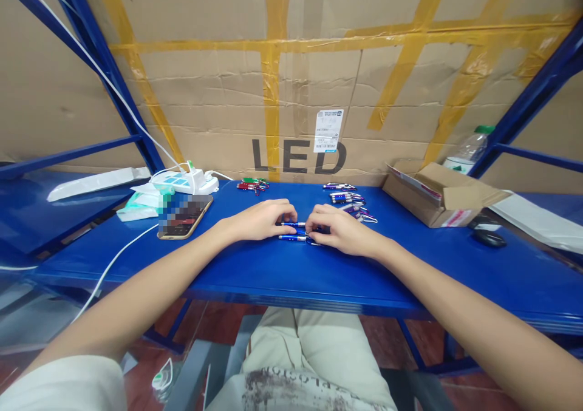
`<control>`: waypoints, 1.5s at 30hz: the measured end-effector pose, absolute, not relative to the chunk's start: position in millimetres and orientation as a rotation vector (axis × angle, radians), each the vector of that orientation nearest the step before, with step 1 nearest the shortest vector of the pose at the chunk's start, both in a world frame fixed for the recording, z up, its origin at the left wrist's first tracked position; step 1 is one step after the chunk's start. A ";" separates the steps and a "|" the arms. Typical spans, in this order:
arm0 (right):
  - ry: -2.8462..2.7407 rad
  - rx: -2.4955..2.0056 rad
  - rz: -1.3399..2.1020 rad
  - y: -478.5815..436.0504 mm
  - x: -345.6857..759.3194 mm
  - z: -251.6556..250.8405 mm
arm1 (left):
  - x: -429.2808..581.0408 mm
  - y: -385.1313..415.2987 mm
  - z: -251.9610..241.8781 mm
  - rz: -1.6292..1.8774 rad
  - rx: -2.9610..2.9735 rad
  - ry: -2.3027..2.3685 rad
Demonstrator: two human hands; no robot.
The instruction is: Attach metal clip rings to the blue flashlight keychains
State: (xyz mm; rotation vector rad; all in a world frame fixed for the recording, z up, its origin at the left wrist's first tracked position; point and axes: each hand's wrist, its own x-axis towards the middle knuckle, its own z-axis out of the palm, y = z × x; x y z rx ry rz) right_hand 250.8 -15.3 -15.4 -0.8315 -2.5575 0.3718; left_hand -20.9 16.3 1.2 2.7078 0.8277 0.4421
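Centre frame: left hand [273, 218] appears to pinch one end of the upper blue penlight [295, 224]; right hand [337, 229] curls over the other, grip hidden. Presumably steadied parallel to lower penlight [291, 238] on counter [264, 277].

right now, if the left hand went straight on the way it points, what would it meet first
Probably the right hand, which faces the left hand across a narrow gap. Blue pens lie in that gap, so it might brush those first; depth is unclear.
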 end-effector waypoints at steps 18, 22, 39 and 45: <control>-2.503 -0.947 0.166 -14.0 250.6 -17.8 | -19.1 12.0 2.7 0.326 2.721 0.870; -2.521 -0.973 0.203 -14.9 249.9 -19.3 | -18.9 12.6 1.4 0.364 2.719 0.859; -2.587 -0.844 0.287 -18.9 246.6 -20.8 | -22.4 12.5 5.5 0.313 2.691 0.935; -2.561 -0.856 0.291 -20.7 244.0 -18.6 | -24.1 15.8 3.8 0.332 2.687 0.907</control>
